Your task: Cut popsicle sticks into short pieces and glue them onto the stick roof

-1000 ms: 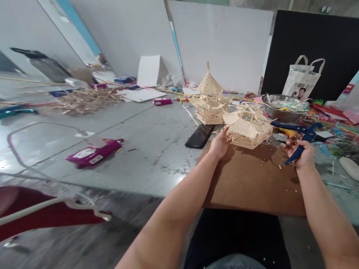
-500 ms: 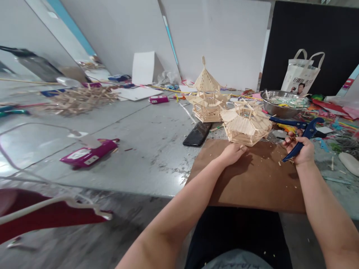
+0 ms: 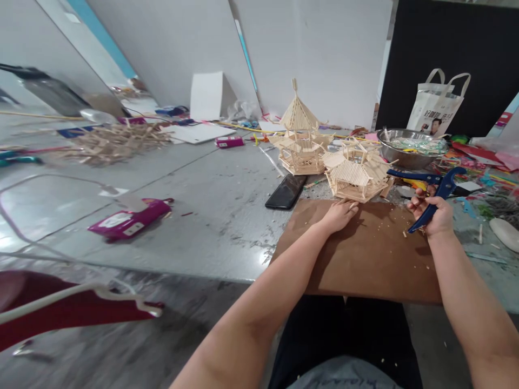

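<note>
My left hand (image 3: 339, 214) rests on the brown board (image 3: 365, 254), fingers curled together around a small wooden stick piece just in front of a low wooden-stick pavilion model (image 3: 357, 177). My right hand (image 3: 432, 216) grips the handles of blue cutting pliers (image 3: 430, 194), whose jaws point left toward the model. A taller stick pagoda (image 3: 299, 135) stands behind the low model.
A black phone (image 3: 286, 192) lies left of the board. A pink packet (image 3: 130, 221) sits on the grey table (image 3: 203, 205). A steel bowl (image 3: 411, 148), a white tote bag (image 3: 438, 108), a pile of sticks (image 3: 113, 141) and coloured scraps crowd the back and right.
My left hand let go of the low model's side and came down onto the brown board in front of it. My right hand with the pliers stayed almost still.
</note>
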Demonstrator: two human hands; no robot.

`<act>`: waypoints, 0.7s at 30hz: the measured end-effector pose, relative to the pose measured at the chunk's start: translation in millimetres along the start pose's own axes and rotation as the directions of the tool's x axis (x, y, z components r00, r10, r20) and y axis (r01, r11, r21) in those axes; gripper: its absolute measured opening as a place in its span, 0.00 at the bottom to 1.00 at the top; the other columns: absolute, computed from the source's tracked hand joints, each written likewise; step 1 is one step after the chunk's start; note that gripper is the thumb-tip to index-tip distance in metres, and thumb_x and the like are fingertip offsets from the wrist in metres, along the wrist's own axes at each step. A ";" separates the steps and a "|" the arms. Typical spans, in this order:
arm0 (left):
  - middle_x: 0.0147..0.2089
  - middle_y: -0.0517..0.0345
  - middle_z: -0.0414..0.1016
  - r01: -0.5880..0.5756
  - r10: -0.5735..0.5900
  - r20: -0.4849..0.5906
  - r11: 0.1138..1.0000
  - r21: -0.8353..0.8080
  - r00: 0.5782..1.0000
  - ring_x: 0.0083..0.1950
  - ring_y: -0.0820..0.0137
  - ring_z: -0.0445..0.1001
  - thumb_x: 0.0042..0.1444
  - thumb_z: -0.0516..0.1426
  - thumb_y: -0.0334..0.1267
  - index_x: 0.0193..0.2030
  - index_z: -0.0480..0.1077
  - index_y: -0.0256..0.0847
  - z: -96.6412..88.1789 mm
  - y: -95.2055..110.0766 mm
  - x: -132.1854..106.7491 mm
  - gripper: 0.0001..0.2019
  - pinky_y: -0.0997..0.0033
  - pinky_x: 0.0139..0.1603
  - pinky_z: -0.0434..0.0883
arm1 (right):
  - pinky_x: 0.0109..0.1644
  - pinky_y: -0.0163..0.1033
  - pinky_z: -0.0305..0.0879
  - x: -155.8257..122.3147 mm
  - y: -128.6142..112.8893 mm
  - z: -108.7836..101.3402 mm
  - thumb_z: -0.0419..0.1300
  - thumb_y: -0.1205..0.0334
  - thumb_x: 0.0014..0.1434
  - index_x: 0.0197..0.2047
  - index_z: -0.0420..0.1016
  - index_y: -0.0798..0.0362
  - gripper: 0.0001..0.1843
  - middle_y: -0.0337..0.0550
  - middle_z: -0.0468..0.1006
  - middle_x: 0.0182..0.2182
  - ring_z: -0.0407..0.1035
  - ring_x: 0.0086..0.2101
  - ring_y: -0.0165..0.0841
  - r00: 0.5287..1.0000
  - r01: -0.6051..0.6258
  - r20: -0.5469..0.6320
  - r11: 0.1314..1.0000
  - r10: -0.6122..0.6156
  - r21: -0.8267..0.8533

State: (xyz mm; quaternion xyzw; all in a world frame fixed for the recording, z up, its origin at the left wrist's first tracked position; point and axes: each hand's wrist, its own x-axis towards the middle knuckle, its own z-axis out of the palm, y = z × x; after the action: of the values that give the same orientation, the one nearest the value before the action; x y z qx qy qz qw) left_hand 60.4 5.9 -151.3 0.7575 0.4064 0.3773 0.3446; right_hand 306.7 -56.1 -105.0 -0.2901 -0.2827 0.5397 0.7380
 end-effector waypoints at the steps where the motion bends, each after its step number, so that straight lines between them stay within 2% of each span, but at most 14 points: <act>1: 0.46 0.51 0.76 -0.002 0.001 -0.014 1.000 -0.020 1.000 0.58 0.58 0.66 0.49 0.58 0.34 0.36 0.76 0.43 -0.8 0.7 -0.3 0.07 0.61 0.61 0.55 | 0.27 0.37 0.66 -0.1 -0.2 -0.4 0.55 0.71 0.35 0.28 0.68 0.49 0.12 0.33 0.75 0.25 0.65 0.22 0.27 1.000 0.001 0.019 1.000 -0.001 -0.009; 3: 0.38 0.52 0.77 0.003 -0.006 -0.046 0.998 -0.055 0.999 0.50 0.60 0.71 0.49 0.58 0.35 0.30 0.75 0.43 -3.2 5.1 -3.6 0.04 0.66 0.56 0.60 | 0.27 0.36 0.66 -1.5 -1.5 -1.0 0.56 0.72 0.35 0.28 0.69 0.49 0.14 0.33 0.75 0.25 0.65 0.22 0.26 0.997 -0.004 0.075 0.999 0.007 -0.043; 5: 0.30 0.54 0.76 0.031 -0.037 -0.073 0.996 -0.080 0.997 0.38 0.63 0.73 0.51 0.57 0.38 0.27 0.74 0.42 -4.9 13.2 -10.3 0.06 0.69 0.47 0.65 | 0.27 0.36 0.66 -4.7 -3.3 -0.7 0.57 0.72 0.34 0.28 0.71 0.49 0.14 0.34 0.76 0.25 0.66 0.22 0.27 0.988 -0.023 0.146 0.992 0.041 -0.121; 6: 0.27 0.55 0.74 0.039 -0.045 -0.069 0.995 -0.088 0.997 0.34 0.65 0.72 0.52 0.57 0.40 0.27 0.74 0.41 -4.9 18.2 -14.3 0.08 0.70 0.43 0.65 | 0.27 0.37 0.66 -7.0 -3.7 -0.2 0.57 0.72 0.34 0.29 0.72 0.50 0.15 0.35 0.76 0.25 0.66 0.22 0.27 0.980 -0.040 0.186 0.983 0.074 -0.181; 8: 0.27 0.57 0.74 0.058 -0.076 -0.072 0.973 -0.225 0.995 0.31 0.68 0.70 0.54 0.56 0.43 0.32 0.74 0.40 -2.8 28.3 -22.2 0.10 0.73 0.38 0.65 | 0.28 0.38 0.67 -11.9 -2.2 1.7 0.59 0.71 0.34 0.29 0.74 0.52 0.15 0.38 0.78 0.26 0.68 0.22 0.29 0.952 -0.079 0.257 0.945 0.166 -0.316; 11: 0.27 0.56 0.73 0.158 -0.135 0.083 0.894 -0.420 0.987 0.25 0.72 0.68 0.53 0.54 0.51 0.36 0.73 0.37 4.7 39.4 -30.1 0.18 0.74 0.29 0.63 | 0.31 0.39 0.69 -18.3 7.9 7.6 0.62 0.71 0.33 0.29 0.76 0.52 0.15 0.39 0.79 0.27 0.71 0.25 0.32 0.901 -0.134 0.306 0.869 0.307 -0.476; 13: 0.22 0.58 0.69 0.205 -0.148 0.164 0.885 -0.419 0.975 0.19 0.75 0.62 0.54 0.52 0.55 0.30 0.70 0.36 10.2 42.5 -32.2 0.21 0.74 0.23 0.58 | 0.33 0.39 0.69 -21.4 17.8 13.2 0.62 0.72 0.33 0.27 0.75 0.51 0.13 0.37 0.79 0.26 0.72 0.26 0.32 0.895 -0.159 0.282 0.838 0.346 -0.522; 15: 0.17 0.62 0.62 0.172 -0.131 0.135 0.915 -0.365 0.982 0.17 0.77 0.57 0.54 0.50 0.58 0.22 0.65 0.37 14.6 43.3 -32.6 0.24 0.74 0.22 0.55 | 0.36 0.39 0.70 -24.5 26.4 19.4 0.62 0.73 0.33 0.24 0.74 0.51 0.11 0.36 0.78 0.25 0.73 0.29 0.33 0.890 -0.190 0.268 0.834 0.370 -0.518; 17: 0.15 0.64 0.56 0.112 -0.097 0.062 0.933 -0.341 0.993 0.18 0.77 0.54 0.54 0.49 0.59 0.20 0.61 0.39 17.9 44.1 -32.8 0.25 0.74 0.23 0.54 | 0.40 0.39 0.70 -28.0 31.1 25.0 0.62 0.73 0.34 0.25 0.74 0.50 0.12 0.36 0.78 0.28 0.74 0.34 0.34 0.875 -0.222 0.297 0.861 0.383 -0.457; 21: 0.17 0.65 0.57 0.078 -0.060 0.056 0.912 -0.404 0.997 0.19 0.77 0.54 0.52 0.46 0.64 0.23 0.58 0.40 23.4 46.9 -34.1 0.26 0.74 0.23 0.55 | 0.43 0.42 0.70 -36.4 31.4 33.6 0.62 0.71 0.34 0.33 0.75 0.48 0.19 0.40 0.78 0.38 0.71 0.44 0.38 0.852 -0.287 0.355 0.910 0.386 -0.299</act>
State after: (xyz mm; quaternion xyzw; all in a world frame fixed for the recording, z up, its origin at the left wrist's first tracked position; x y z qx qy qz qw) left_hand 83.9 -49.3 -133.6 0.6627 0.3384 0.4248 0.5156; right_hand 253.0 -79.1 -109.2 -0.3019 -0.4359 0.6723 0.5167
